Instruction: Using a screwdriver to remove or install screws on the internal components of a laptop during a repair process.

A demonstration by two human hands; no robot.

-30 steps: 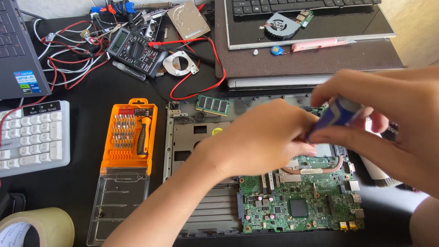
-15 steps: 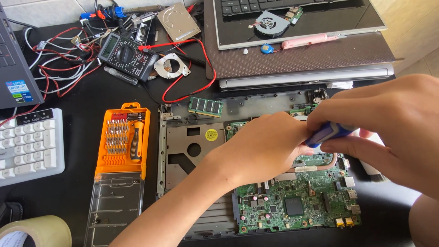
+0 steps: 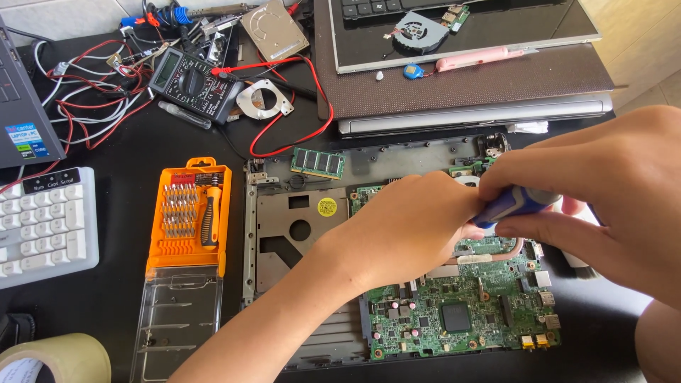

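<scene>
Right hand has its fingers closed around a blue-handled plastic screwdriver over a green laptop circuit board at 5 o'clock on the black desk. Left hand rests curled on the board, touching the handle, at 9 o'clock of it.

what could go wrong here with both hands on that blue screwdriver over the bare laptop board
The blue screwdriver sits between the right hand and left hand, right above the green circuit board; a slip might gouge its small parts. The tip is hidden under the hands, so aim may be off. The loose memory stick lies near the left forearm and might get knocked.
</scene>
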